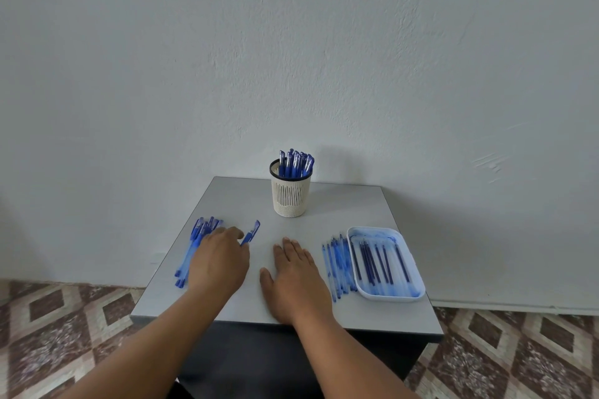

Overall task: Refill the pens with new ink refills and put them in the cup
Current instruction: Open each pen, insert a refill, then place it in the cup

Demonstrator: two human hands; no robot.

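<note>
A cream slotted cup [289, 196] with a black rim stands at the table's far middle, holding several blue capped pens [295, 163]. A pile of blue pens [197, 238] lies at the table's left. My left hand [218, 261] lies over this pile and grips one blue pen [252, 232], whose cap end sticks out to the right of my fingers. My right hand [296, 278] rests flat on the table's middle, fingers straight, holding nothing. To its right lie loose refills [337, 264] beside a white tray [387, 298] with several dark ink refills [376, 261].
The small grey table [356, 214] stands against a plain white wall. Patterned brown floor tiles [64, 317] show on both sides. The table's near edge runs just below my wrists.
</note>
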